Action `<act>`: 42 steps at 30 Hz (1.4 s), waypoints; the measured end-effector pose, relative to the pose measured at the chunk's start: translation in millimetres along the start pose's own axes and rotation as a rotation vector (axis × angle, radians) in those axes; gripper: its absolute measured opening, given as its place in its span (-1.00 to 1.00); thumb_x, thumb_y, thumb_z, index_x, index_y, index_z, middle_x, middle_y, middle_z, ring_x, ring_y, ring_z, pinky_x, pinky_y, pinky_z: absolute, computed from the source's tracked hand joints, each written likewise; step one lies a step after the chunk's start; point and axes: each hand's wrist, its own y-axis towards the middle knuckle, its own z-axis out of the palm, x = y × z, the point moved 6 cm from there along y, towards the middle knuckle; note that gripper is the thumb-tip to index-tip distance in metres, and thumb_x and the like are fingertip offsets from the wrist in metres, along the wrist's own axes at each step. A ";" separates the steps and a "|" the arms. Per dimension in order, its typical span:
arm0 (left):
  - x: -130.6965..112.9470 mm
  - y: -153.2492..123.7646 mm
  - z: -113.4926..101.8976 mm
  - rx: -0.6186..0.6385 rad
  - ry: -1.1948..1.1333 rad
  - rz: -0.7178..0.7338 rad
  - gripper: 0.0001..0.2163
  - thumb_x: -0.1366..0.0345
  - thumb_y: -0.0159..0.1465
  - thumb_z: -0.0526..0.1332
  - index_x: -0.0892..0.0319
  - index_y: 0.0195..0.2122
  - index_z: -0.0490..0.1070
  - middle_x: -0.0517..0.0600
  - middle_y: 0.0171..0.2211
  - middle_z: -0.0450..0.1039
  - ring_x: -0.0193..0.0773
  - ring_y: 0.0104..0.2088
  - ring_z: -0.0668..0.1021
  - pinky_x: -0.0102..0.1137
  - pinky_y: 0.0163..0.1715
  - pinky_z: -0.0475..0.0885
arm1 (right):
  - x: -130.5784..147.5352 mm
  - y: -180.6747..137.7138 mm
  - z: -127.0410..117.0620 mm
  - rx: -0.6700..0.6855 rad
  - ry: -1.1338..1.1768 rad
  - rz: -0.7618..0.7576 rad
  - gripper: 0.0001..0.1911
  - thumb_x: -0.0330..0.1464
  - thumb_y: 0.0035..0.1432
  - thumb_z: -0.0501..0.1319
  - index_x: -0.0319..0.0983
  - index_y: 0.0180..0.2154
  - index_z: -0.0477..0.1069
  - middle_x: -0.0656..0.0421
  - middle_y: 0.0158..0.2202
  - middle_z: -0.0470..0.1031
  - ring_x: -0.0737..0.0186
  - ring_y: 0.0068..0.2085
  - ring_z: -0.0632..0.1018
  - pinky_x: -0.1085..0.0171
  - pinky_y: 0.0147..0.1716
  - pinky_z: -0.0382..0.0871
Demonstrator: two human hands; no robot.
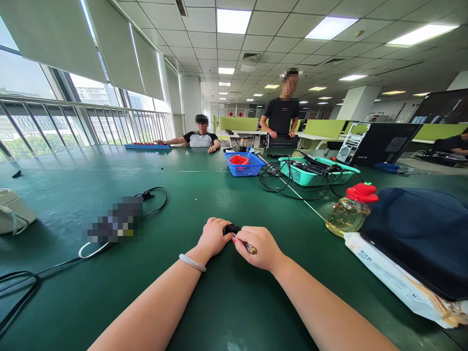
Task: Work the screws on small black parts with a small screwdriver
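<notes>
One left hand [212, 239] around indistinct black object [232, 228], right hand [261, 247] around partly covered tool [250, 248]

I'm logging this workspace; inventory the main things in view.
Table: one, green, foreground
Small item: one, black, centre
Pen-like tool: one, gold-ended, centre
Baskets: two, blue and teal, back
Cables: several, black, back right
Bottle: one, yellowish, red-capped, right
Cloth item: one, navy, right
Packet: one, white, right
Blurred device: one, dark, left
Other people: several, mostly black-clad, background
Bangle: one, pale, left wrist
Left hand: one, bare, holding small item
Right hand: one, bare, holding tool
</notes>
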 end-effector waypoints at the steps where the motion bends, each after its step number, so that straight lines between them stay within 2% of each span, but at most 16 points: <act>1: 0.3 0.2 0.2 -0.003 -0.001 0.002 -0.69 0.26 0.24 0.26 0.13 0.01 0.55 0.03 0.04 0.58 0.00 0.15 0.41 -0.19 0.20 0.31 | 0.5 0.0 0.4 0.005 -0.011 -0.007 -0.65 -0.38 0.29 0.06 -0.22 -0.55 0.37 0.25 -0.61 0.31 0.39 -0.57 0.25 0.36 -0.52 0.07; 8: 0.9 0.4 0.7 -0.007 0.007 0.008 -0.69 0.26 0.23 0.25 0.10 0.00 0.56 0.03 0.03 0.58 0.01 0.15 0.41 -0.17 0.18 0.32 | 2.9 -0.4 3.5 0.071 -0.064 -0.021 -0.64 -0.37 0.30 0.04 -0.22 -0.53 0.39 0.23 -0.59 0.35 0.37 -0.55 0.29 0.34 -0.49 0.09; 17: -0.5 -0.7 -0.5 0.008 0.012 -0.008 -0.68 0.24 0.25 0.24 0.11 0.02 0.53 0.05 0.06 0.56 0.00 0.17 0.40 -0.17 0.19 0.31 | 0.4 -0.4 1.7 0.051 -0.106 -0.037 -0.65 -0.39 0.29 0.06 -0.23 -0.55 0.38 0.23 -0.59 0.34 0.37 -0.55 0.26 0.33 -0.50 0.07; 23: -0.1 -0.6 0.1 0.012 0.006 -0.016 -0.66 0.25 0.24 0.24 0.13 0.04 0.53 0.06 0.07 0.55 0.01 0.17 0.39 -0.17 0.20 0.31 | 1.8 -1.4 8.2 0.129 -0.106 -0.038 -0.72 -0.39 0.26 0.10 -0.23 -0.49 0.44 0.22 -0.55 0.39 0.37 -0.53 0.32 0.32 -0.48 0.08; 29: 0.7 0.1 0.2 0.013 0.011 -0.015 -0.68 0.23 0.24 0.24 0.12 0.02 0.54 0.04 0.06 0.56 0.01 0.16 0.39 -0.17 0.19 0.31 | 0.1 -1.5 9.8 0.191 -0.095 -0.040 -0.73 -0.34 0.22 0.18 -0.21 -0.53 0.41 0.24 -0.54 0.40 0.37 -0.53 0.34 0.32 -0.49 0.08; 33: 0.4 -0.3 0.2 0.004 0.010 -0.002 -0.69 0.22 0.25 0.25 0.12 0.01 0.54 0.06 0.06 0.56 0.02 0.16 0.40 -0.16 0.19 0.31 | -7.7 -0.2 0.7 0.123 -0.032 0.026 -0.71 -0.34 0.29 0.12 -0.20 -0.48 0.45 0.24 -0.55 0.40 0.37 -0.53 0.35 0.35 -0.49 0.12; 36: 0.5 -0.4 0.1 -0.005 0.005 -0.001 -0.71 0.22 0.25 0.26 0.10 -0.01 0.55 0.05 0.05 0.56 0.01 0.16 0.40 -0.16 0.19 0.31 | -16.5 -0.6 -2.2 0.116 0.019 0.118 -0.67 -0.27 0.32 0.13 -0.19 -0.48 0.44 0.24 -0.55 0.41 0.38 -0.54 0.36 0.36 -0.50 0.13; 39: 0.4 -0.4 0.3 -0.001 -0.002 -0.003 -0.72 0.22 0.25 0.26 0.08 -0.01 0.55 0.03 0.04 0.57 0.01 0.16 0.40 -0.16 0.18 0.31 | -22.5 -1.7 -2.0 0.120 0.103 0.183 -0.70 -0.20 0.29 0.19 -0.18 -0.46 0.43 0.24 -0.51 0.48 0.37 -0.50 0.41 0.37 -0.47 0.18; 42: -0.1 -0.7 -0.2 -0.001 -0.001 -0.001 -0.71 0.21 0.25 0.27 0.11 -0.02 0.55 0.04 0.03 0.57 0.02 0.16 0.40 -0.15 0.18 0.32 | -25.3 -2.3 -2.5 0.113 0.147 0.201 -0.74 -0.22 0.26 0.21 -0.17 -0.46 0.43 0.25 -0.49 0.50 0.36 -0.48 0.43 0.37 -0.44 0.21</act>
